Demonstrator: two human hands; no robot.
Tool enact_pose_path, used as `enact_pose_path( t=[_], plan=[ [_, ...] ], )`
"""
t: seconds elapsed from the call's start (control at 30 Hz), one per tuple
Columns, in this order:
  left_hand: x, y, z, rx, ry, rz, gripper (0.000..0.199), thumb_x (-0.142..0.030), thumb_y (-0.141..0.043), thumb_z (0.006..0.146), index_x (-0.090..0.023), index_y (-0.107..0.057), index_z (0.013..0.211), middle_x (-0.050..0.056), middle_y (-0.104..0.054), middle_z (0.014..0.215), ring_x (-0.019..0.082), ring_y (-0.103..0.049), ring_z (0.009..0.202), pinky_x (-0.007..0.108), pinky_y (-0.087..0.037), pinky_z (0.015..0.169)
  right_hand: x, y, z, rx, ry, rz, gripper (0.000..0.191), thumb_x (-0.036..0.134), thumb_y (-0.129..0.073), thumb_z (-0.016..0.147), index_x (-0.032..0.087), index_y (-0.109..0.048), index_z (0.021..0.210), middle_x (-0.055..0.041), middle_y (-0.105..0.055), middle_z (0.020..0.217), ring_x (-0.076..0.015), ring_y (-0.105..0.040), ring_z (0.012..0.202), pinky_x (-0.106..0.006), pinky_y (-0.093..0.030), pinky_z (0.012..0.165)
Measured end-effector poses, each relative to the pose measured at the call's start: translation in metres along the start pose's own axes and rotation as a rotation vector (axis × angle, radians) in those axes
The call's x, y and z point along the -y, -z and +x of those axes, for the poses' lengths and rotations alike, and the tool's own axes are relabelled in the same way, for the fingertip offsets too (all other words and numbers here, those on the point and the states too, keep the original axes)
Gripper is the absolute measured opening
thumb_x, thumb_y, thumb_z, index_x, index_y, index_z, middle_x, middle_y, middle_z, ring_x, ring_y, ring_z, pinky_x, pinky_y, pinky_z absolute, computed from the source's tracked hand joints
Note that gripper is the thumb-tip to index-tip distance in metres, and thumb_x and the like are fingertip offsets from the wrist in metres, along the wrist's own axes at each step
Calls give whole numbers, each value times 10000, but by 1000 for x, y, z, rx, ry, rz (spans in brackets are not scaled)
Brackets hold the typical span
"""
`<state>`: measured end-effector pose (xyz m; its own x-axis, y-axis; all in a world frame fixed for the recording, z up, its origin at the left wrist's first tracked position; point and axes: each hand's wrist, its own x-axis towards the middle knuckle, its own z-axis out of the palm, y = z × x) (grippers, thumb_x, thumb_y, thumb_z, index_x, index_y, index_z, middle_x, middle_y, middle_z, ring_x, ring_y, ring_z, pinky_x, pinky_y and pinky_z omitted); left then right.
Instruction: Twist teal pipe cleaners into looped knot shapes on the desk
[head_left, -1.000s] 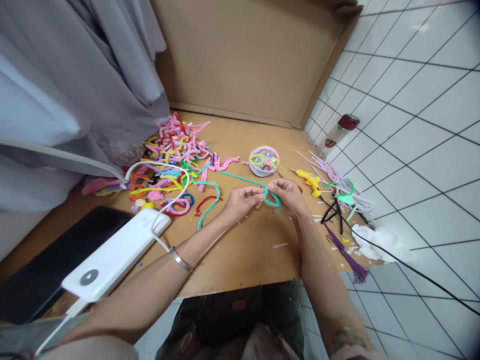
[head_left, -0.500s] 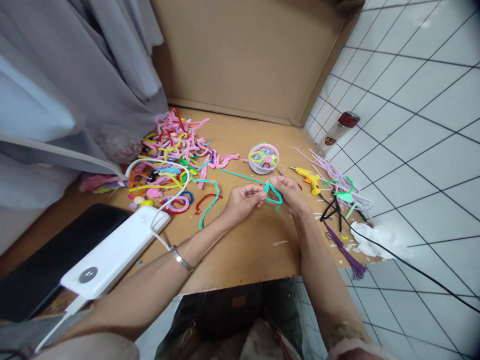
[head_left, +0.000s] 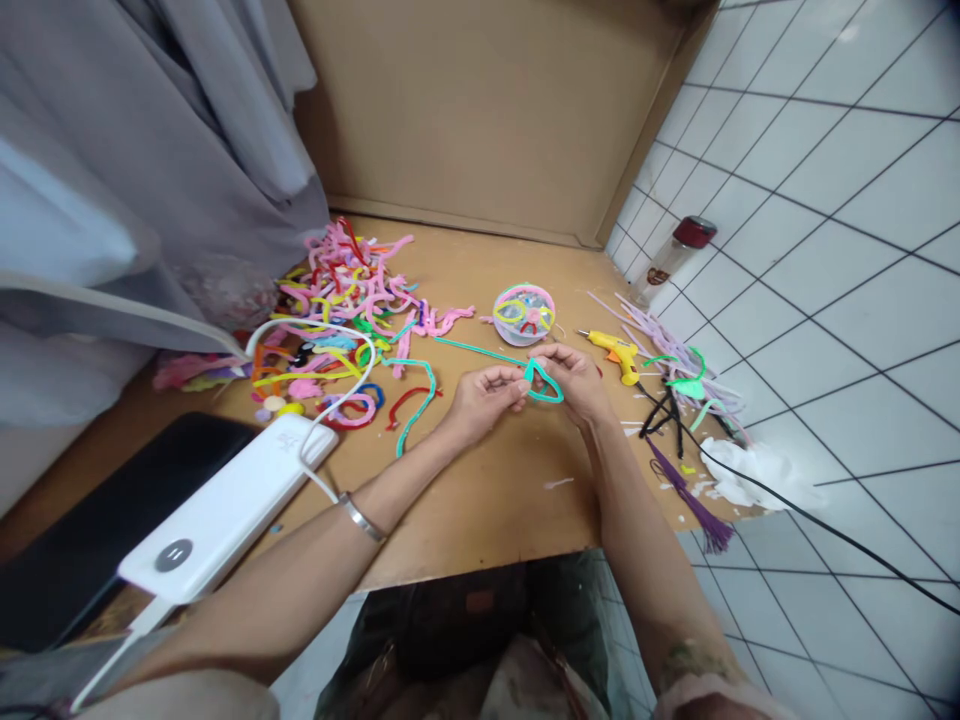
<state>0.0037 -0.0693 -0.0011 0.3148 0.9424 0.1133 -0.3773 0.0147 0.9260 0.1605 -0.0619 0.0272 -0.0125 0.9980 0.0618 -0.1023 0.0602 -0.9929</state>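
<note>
A teal pipe cleaner (head_left: 551, 394) is bent into a small closed loop between my hands, and a straight length of it runs off to the left above the table. My left hand (head_left: 487, 400) pinches the loop's left corner between thumb and fingertips. At the loop's upper right side, my right hand (head_left: 574, 380) is closed on it with the fingertips. Just behind my hands stands a round tub (head_left: 523, 315) decorated with pink, yellow and red pipe cleaners. Another bent teal pipe cleaner (head_left: 429, 385) lies left of my left hand.
A heap of colourful pipe cleaners (head_left: 352, 280) fills the back left. A power bank (head_left: 225, 510) with a white cable lies beside a black slab (head_left: 112, 530). On the right are a yellow glue gun (head_left: 615, 352), lilac strips (head_left: 667, 345), a purple tassel (head_left: 694, 500) and a capped bottle (head_left: 679, 255).
The teal loop has become more pointed and triangular, and the loose end that hung below it no longer sticks out. Both hands stay in nearly the same place.
</note>
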Motion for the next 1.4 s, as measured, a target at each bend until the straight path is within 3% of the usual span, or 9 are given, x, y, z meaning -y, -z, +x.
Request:
enact_pose_path(
  t=[0.3,0.57,0.77,0.93,1.13,1.4],
  plan=[
    [-1,-1,0,-48,-38,-13,406,-492,-848,610,-147,-691,757,0,-649,604,95,-551,552,253,-493,601,-4,-1,1,21,3,64,380,409,-912,540,199,-693,769,39,-638,616,-77,-531,514,-208,-457,507],
    [3,2,4,-146,-75,-44,391,-466,-839,618,-144,-674,766,-9,-644,599,97,-575,559,248,-486,611,-17,-9,3,136,-88,157,401,348,-907,553,209,-731,885,-13,-732,793,-137,-653,666,-265,-556,626],
    [1,2,6,-240,-103,-108,420,-471,-865,591,-151,-659,770,-10,-662,615,95,-588,558,252,-501,622,-15,-22,-2,192,-63,230,501,361,-883,551,204,-741,1005,-47,-760,822,-213,-700,789,-325,-579,699],
    [3,4,6,-278,-113,-104,422,-463,-871,593,-150,-652,774,-17,-658,616,93,-586,557,251,-505,622,-13,-24,-4,219,-67,221,498,401,-872,591,197,-738,1025,-61,-764,893,-201,-694,799,-333,-574,740],
    [6,6,7,-260,-140,-90,384,-421,-851,628,-145,-674,828,-19,-657,640,85,-570,561,232,-483,594,-23,-21,-1,176,-107,173,485,322,-929,525,193,-745,956,-18,-751,818,-149,-674,707,-310,-560,755],
    [6,7,7,-226,-169,-76,409,-339,-821,664,-138,-671,987,-40,-621,616,89,-567,549,223,-471,579,-25,-19,2,150,-53,194,442,248,-910,517,205,-750,926,-11,-754,795,-183,-680,732,-327,-561,730]
  ],
)
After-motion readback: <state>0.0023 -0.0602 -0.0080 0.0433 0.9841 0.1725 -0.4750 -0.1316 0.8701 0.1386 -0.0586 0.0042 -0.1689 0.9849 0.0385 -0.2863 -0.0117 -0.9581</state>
